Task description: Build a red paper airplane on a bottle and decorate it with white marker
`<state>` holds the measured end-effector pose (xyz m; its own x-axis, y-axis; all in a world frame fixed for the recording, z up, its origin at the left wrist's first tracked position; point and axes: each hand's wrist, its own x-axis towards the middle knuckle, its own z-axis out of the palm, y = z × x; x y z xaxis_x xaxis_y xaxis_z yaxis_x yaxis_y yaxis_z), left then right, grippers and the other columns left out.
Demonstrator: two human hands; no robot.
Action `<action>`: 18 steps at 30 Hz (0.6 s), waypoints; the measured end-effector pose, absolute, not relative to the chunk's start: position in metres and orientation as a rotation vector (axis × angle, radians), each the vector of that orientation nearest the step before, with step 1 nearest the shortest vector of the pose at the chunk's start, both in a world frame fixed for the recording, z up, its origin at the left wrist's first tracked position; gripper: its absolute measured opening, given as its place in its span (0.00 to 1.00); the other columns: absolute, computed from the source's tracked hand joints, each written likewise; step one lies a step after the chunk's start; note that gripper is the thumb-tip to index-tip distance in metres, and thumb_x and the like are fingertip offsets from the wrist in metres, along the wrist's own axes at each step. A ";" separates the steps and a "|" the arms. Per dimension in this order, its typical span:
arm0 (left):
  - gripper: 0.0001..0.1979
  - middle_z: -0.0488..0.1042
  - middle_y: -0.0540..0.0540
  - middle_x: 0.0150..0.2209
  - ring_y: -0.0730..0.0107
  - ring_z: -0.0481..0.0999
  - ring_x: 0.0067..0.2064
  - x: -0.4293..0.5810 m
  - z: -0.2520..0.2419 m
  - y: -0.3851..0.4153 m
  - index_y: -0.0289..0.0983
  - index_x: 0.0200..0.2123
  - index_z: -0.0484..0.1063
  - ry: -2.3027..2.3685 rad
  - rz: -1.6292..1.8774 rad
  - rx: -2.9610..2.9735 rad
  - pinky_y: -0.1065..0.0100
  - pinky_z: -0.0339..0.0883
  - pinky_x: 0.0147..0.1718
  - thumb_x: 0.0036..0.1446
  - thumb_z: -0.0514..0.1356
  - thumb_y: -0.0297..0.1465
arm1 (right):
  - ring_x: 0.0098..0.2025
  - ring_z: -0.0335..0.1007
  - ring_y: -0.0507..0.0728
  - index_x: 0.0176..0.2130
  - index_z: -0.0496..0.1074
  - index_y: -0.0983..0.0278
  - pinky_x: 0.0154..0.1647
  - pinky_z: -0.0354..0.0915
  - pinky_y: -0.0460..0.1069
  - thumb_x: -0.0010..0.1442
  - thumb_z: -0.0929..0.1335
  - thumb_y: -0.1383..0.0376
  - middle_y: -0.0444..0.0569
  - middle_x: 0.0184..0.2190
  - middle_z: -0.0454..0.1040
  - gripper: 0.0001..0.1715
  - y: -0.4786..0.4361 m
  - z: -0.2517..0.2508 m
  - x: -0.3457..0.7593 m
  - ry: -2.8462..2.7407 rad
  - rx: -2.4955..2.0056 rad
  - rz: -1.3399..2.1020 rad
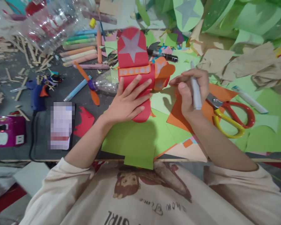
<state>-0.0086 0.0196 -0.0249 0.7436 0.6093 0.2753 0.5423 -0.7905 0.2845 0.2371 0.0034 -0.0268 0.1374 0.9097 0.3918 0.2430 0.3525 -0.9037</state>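
In the middle of the head view lies a toy airplane (132, 61) made from a clear plastic bottle wrapped in red paper. It has red wings, one with a grey star, an orange dotted strip, an orange tail (163, 73) and an orange propeller (93, 84) on a purple cap. My left hand (130, 101) rests flat on its red body, fingers spread. To the right of the tail, my right hand (196, 87) is closed around a whitish marker (196, 92). Its fingertips are near the tail; I cannot tell whether they touch it.
Scissors (231, 115) lie right of my right hand on orange and green paper. A blue glue gun (36, 93), a phone (61, 125) and a purple box (10, 131) are at left. Colored markers (81, 51), wooden sticks (25, 47) and crumpled brown paper (259, 65) lie farther back.
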 end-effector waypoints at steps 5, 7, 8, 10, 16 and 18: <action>0.25 0.54 0.46 0.71 0.57 0.48 0.74 -0.004 -0.022 0.021 0.44 0.68 0.57 0.881 0.429 2.736 0.46 0.38 0.72 0.72 0.43 0.41 | 0.35 0.76 0.56 0.44 0.69 0.50 0.35 0.73 0.53 0.62 0.70 0.51 0.42 0.32 0.75 0.12 0.006 -0.032 0.238 -1.295 -1.018 0.652; 0.25 0.57 0.44 0.71 0.59 0.50 0.73 -0.003 -0.022 0.022 0.41 0.68 0.58 0.823 0.439 2.749 0.49 0.42 0.72 0.72 0.43 0.40 | 0.30 0.74 0.55 0.43 0.70 0.51 0.27 0.69 0.51 0.62 0.69 0.52 0.41 0.29 0.75 0.10 0.007 -0.031 0.240 -1.232 -0.993 0.613; 0.25 0.58 0.43 0.70 0.60 0.52 0.73 -0.003 -0.022 0.022 0.39 0.67 0.59 0.790 0.449 2.759 0.51 0.45 0.72 0.73 0.43 0.39 | 0.27 0.73 0.54 0.42 0.70 0.51 0.25 0.66 0.50 0.63 0.69 0.52 0.41 0.28 0.75 0.09 0.006 -0.031 0.240 -1.220 -0.999 0.603; 0.23 0.61 0.40 0.68 0.61 0.55 0.72 -0.003 -0.023 0.021 0.37 0.65 0.62 0.756 0.463 2.774 0.54 0.50 0.71 0.72 0.45 0.35 | 0.23 0.70 0.54 0.39 0.71 0.52 0.21 0.61 0.50 0.65 0.66 0.51 0.41 0.26 0.75 0.10 0.003 -0.029 0.241 -1.207 -1.033 0.573; 0.22 0.69 0.40 0.64 0.64 0.65 0.67 -0.012 -0.018 0.011 0.39 0.61 0.68 0.902 0.497 2.763 0.59 0.64 0.64 0.68 0.48 0.22 | 0.20 0.66 0.55 0.49 0.72 0.47 0.17 0.61 0.51 0.61 0.63 0.42 0.43 0.26 0.72 0.22 -0.013 -0.030 0.240 -1.329 -0.920 0.553; 0.19 0.73 0.37 0.60 0.62 0.72 0.62 -0.015 -0.016 0.009 0.37 0.59 0.70 1.003 0.537 2.739 0.60 0.68 0.59 0.69 0.50 0.27 | 0.18 0.63 0.54 0.47 0.71 0.46 0.15 0.59 0.50 0.59 0.67 0.43 0.42 0.25 0.71 0.20 -0.015 -0.031 0.238 -1.347 -0.898 0.610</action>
